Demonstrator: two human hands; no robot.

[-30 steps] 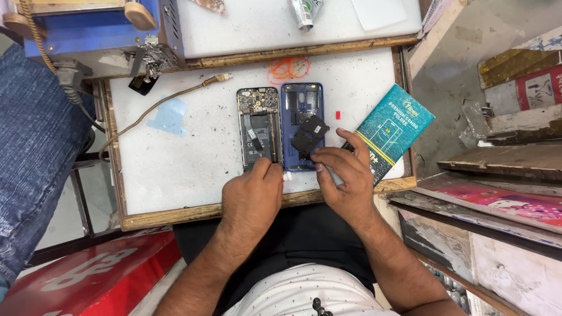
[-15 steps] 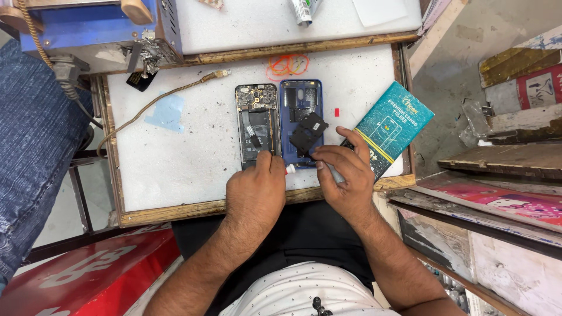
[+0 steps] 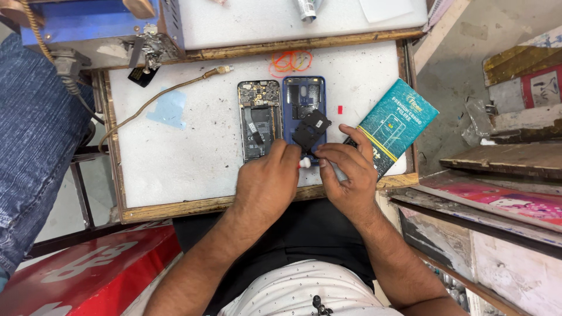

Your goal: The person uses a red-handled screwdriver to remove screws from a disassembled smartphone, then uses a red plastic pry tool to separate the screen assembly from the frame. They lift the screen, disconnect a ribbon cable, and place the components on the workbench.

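Observation:
An opened phone (image 3: 259, 120) with bare circuit boards lies on a white work board (image 3: 187, 158). Right beside it lies its blue back shell (image 3: 303, 93), and a small black cover plate (image 3: 311, 129) rests tilted on that shell. My right hand (image 3: 350, 178) grips a thin grey tube-like tool at the shell's near end. My left hand (image 3: 266, 187) reaches over from the phone's near end and pinches the tool's white and red tip (image 3: 304, 164). The two hands meet there.
A teal box (image 3: 399, 120) lies just right of my right hand. A brown cable (image 3: 170, 93), orange rubber bands (image 3: 291, 61) and a blue machine (image 3: 88, 23) sit farther back. Another person's denim-clad leg (image 3: 29, 134) is at the left, and a red case (image 3: 88, 269) is below.
My left hand has slid right from the phone's near end to the tool's tip. My right hand has brought the tool a little left. Phone, shell and plate stay put.

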